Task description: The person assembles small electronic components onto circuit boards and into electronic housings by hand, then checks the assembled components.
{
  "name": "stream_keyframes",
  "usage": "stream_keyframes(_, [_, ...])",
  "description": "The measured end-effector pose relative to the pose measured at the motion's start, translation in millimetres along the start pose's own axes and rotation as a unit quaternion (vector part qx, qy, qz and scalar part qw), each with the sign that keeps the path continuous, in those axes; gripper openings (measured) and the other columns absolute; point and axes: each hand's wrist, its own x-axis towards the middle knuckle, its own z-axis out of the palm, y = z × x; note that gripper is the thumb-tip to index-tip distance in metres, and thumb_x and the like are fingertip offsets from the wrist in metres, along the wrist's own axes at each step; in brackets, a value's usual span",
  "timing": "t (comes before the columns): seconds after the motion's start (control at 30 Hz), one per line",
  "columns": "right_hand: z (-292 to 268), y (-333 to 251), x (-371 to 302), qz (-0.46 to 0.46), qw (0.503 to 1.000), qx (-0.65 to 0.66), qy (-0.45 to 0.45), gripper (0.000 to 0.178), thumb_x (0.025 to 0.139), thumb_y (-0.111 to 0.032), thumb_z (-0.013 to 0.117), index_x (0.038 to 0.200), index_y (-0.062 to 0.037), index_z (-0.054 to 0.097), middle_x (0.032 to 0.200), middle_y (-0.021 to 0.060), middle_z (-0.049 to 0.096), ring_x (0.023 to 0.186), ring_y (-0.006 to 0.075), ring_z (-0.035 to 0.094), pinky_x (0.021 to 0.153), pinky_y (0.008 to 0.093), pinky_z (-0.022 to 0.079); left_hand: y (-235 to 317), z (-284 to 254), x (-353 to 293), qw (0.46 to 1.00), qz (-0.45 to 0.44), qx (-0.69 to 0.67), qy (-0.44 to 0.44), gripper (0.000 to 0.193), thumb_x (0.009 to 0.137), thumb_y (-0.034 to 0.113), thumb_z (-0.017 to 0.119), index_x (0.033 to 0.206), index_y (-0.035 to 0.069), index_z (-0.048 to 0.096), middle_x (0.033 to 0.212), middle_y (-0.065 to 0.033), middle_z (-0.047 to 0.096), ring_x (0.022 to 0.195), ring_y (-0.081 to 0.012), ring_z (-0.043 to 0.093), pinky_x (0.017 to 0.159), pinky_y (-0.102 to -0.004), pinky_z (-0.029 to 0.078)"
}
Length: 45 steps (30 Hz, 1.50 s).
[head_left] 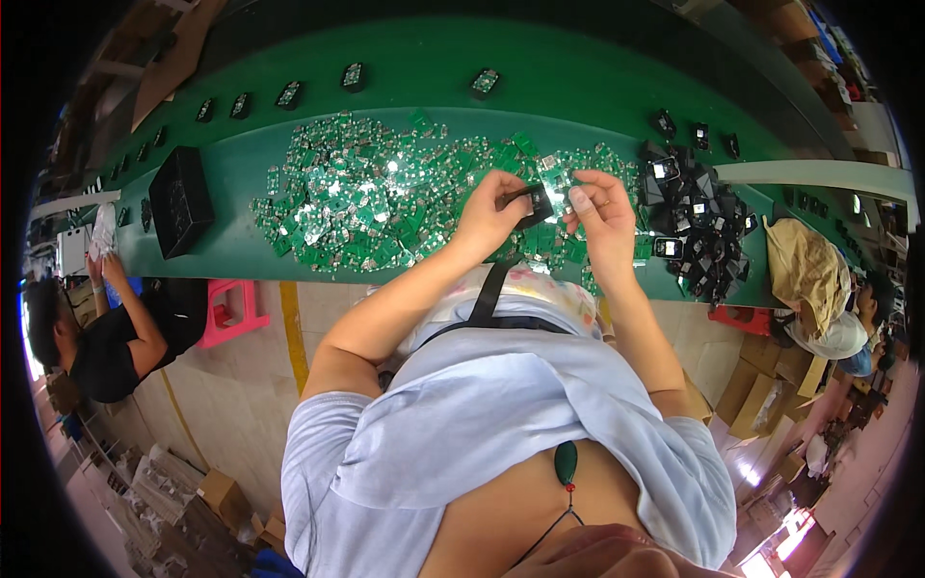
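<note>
My left hand [489, 214] is closed on a small black plastic housing [534, 206], held just above the near side of the bench. Between the thumb and fingers of my right hand [604, 214] is a green circuit board [556, 179], held upright against the housing. Whether the board sits inside the housing or only touches it, I cannot tell. Under and left of both hands spreads a wide heap of loose green circuit boards [356, 193]. A pile of black housings [699, 226] lies to the right of my right hand.
A black bin [180, 202] stands on the bench at left. Beyond the heap, a green strip [414, 72] carries several spaced black units with boards [485, 83]. A co-worker [116, 328] sits at left near a pink stool [231, 313]; brown cloth [807, 275] hangs at right.
</note>
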Motion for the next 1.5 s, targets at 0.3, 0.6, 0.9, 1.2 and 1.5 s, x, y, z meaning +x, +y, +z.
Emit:
stream_keyframes(0.3, [-0.7,7.6,-18.0,0.002,0.998,-0.066,0.010,0.021,0.086,-0.008,0.058,0.105,-0.0035,0.051,0.075,0.0002,0.056,0.062,0.0060,0.051,0.052,0.0182,0.039,7.5,0.7,-11.6,0.999,0.007,-0.022,-0.025,0.027,0.082,0.005,0.060,0.103,-0.002,0.046,0.096,-0.0114,0.058,0.086,-0.0150,0.058,0.077,-0.0278,0.047])
stream_keyframes(0.6, [0.8,6.2,-33.6,-0.043,0.956,-0.289,0.027,0.022,0.081,-0.013,0.065,0.100,-0.0063,0.055,0.071,-0.0004,0.054,0.059,0.0053,0.047,0.048,0.0196,0.036,19.9,13.4,-22.8,1.000,-0.017,-0.015,-0.008,0.030,0.082,0.018,0.064,0.101,0.001,0.048,0.081,-0.0049,0.055,0.069,-0.0089,0.056,0.051,-0.0218,0.047])
stream_keyframes(0.9, [6.5,8.3,-21.2,-0.151,0.969,-0.189,0.051,0.014,0.080,-0.010,0.067,0.093,-0.0047,0.064,0.088,0.0014,0.051,0.062,0.0048,0.042,0.050,0.0185,0.035,32.2,16.9,-31.1,0.997,-0.009,0.075,-0.026,0.029,0.080,0.017,0.065,0.099,0.002,0.048,0.067,-0.0042,0.057,0.057,-0.0099,0.057,0.049,-0.0242,0.044])
stream_keyframes(1.2, [8.7,-35.1,-19.6,-0.364,0.761,-0.538,-0.012,0.008,0.072,-0.007,0.064,0.075,-0.0062,0.057,0.072,0.0029,0.055,0.065,0.0211,0.052,0.053,0.0303,0.041,49.4,12.4,-34.0,0.923,0.286,0.253,0.047,0.014,0.075,0.009,0.065,0.088,0.013,0.064,0.095,-0.0038,0.055,0.062,-0.0172,0.059,0.056,-0.0271,0.048])
stream_keyframes(1.5, [9.4,-57.5,-25.4,-0.342,0.698,-0.622,-0.099,0.009,0.072,-0.010,0.064,0.077,-0.0082,0.056,0.071,0.0008,0.055,0.070,0.0175,0.054,0.057,0.0312,0.042,56.6,9.9,-35.4,0.868,0.364,0.336,0.036,0.009,0.074,0.010,0.067,0.083,0.012,0.064,0.092,-0.0032,0.055,0.064,-0.0169,0.060,0.053,-0.0282,0.048])
